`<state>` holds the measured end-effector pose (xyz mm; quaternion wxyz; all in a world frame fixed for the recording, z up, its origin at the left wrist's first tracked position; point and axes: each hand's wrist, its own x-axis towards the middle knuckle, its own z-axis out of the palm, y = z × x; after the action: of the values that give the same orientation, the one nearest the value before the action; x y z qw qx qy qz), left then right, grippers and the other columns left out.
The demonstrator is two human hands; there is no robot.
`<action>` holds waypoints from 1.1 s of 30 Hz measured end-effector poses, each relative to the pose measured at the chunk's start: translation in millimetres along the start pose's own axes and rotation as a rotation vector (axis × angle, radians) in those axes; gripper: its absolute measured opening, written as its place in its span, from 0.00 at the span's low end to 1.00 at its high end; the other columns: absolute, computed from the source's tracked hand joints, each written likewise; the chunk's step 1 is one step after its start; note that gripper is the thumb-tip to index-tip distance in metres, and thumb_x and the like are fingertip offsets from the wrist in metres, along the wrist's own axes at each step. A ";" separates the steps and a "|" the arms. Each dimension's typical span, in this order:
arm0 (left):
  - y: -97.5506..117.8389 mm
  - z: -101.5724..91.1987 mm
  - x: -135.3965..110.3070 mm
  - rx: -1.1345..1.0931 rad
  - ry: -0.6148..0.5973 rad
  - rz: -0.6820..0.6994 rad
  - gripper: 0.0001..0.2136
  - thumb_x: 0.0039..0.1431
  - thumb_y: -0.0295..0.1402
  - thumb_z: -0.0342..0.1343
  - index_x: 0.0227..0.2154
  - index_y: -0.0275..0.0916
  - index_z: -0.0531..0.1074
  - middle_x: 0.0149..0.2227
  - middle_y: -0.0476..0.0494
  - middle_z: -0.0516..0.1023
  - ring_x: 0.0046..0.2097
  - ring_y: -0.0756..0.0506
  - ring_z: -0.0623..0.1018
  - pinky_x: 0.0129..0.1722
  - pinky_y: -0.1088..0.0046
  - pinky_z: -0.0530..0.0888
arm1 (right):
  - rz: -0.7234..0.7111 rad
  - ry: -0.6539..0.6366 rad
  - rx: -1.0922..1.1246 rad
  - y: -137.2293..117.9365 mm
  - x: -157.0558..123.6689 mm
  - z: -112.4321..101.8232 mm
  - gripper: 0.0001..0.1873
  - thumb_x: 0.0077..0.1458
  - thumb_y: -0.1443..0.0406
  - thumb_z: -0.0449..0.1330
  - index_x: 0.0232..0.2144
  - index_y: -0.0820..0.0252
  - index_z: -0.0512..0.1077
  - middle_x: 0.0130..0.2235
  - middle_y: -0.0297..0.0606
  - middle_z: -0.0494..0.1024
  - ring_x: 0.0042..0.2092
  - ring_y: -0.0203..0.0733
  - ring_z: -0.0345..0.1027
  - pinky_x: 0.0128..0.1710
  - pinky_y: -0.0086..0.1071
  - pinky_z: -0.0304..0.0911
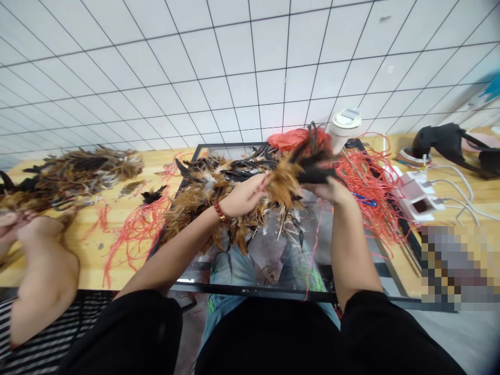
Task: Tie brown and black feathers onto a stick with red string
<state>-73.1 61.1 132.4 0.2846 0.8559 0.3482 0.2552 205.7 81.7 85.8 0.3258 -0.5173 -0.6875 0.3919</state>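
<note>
My left hand (247, 198), with a dark red bead bracelet at the wrist, is closed on a bunch of feathers (287, 183), golden brown with long black plumes. The black plumes point right, to where my right hand (334, 190) curls at them; that hand is motion-blurred and its fingertips are partly hidden. A loose heap of brown and black feathers (207, 208) lies beneath and left of my left hand on a glass panel (250, 265) with a black frame. One pink string (315, 239) hangs down the panel below my right hand.
Tangled pink string (375, 182) lies on the right, with a white cup (344, 127) and red plastic bag (289, 139) behind. A white power strip (417, 192) with cables stands farther right. At left are another feather pile (86, 169) and a co-worker's arm (45, 260).
</note>
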 end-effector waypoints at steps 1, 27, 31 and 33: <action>-3.7 0.1 0.9 -0.236 0.058 -0.060 0.15 0.61 0.38 0.53 0.48 0.39 0.68 0.36 0.43 0.72 0.32 0.49 0.71 0.30 0.76 0.68 | 0.011 -0.035 0.006 2.5 -0.5 -3.2 0.19 0.48 0.49 0.63 0.27 0.59 0.80 0.32 0.39 0.81 0.38 0.44 0.73 0.44 0.36 0.67; 34.1 12.6 15.4 -1.695 0.502 -0.379 0.13 0.70 0.33 0.45 0.28 0.35 0.65 0.29 0.49 0.63 0.21 0.60 0.56 0.14 0.90 0.53 | -0.036 0.178 0.911 -69.0 -4.9 51.0 0.25 0.41 0.46 0.69 0.24 0.59 0.67 0.14 0.19 0.46 0.16 0.25 0.35 0.15 0.25 0.36; 35.5 13.4 16.4 -1.625 0.575 -0.415 0.13 0.68 0.33 0.49 0.27 0.35 0.64 0.29 0.49 0.64 0.20 0.60 0.55 0.13 0.90 0.52 | -0.071 0.200 0.825 -76.1 -10.4 45.2 0.25 0.43 0.44 0.66 0.24 0.57 0.66 0.15 0.20 0.45 0.16 0.26 0.35 0.16 0.26 0.38; 34.5 18.9 17.5 -1.614 0.596 -0.428 0.11 0.66 0.32 0.51 0.27 0.35 0.64 0.29 0.50 0.65 0.20 0.61 0.56 0.14 0.90 0.52 | -0.074 0.222 0.764 -75.7 -10.9 42.0 0.25 0.44 0.43 0.66 0.24 0.57 0.67 0.14 0.20 0.45 0.16 0.26 0.36 0.16 0.27 0.38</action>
<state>-34.6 47.7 146.2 0.7408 0.2086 0.2743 0.5766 138.1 50.7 131.4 0.5811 -0.3730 -0.4708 0.5491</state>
